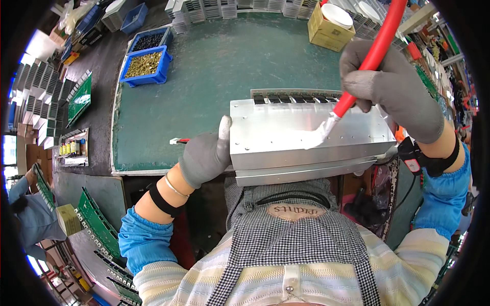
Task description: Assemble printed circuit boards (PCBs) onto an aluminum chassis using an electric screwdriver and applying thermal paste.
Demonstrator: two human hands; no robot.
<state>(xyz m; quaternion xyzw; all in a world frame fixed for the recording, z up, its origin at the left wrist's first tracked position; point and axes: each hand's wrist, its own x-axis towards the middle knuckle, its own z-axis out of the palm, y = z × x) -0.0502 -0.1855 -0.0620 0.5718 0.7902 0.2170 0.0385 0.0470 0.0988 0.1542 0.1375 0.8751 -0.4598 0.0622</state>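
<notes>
A silvery aluminium block (275,127), like a heat sink with small holes in its top face, lies crosswise in front of me at the near edge of the table. Along its far edge runs a circuit board with a row of black components (291,98). My left hand (204,155), in a grey glove, grips the block's left end, thumb up along the edge. In my gloved right hand (403,86) is a brush (375,51) with a thick red handle. Its tip, coated in white paste, touches the block's top face right of the middle.
A green mat (214,66) covers the table. On its far left stand blue bins, one of brass-coloured parts (143,65), one of black parts (148,42). A cardboard box (329,33) with a white tub is far right. Green circuit boards (97,222) and another person (38,214) are at left.
</notes>
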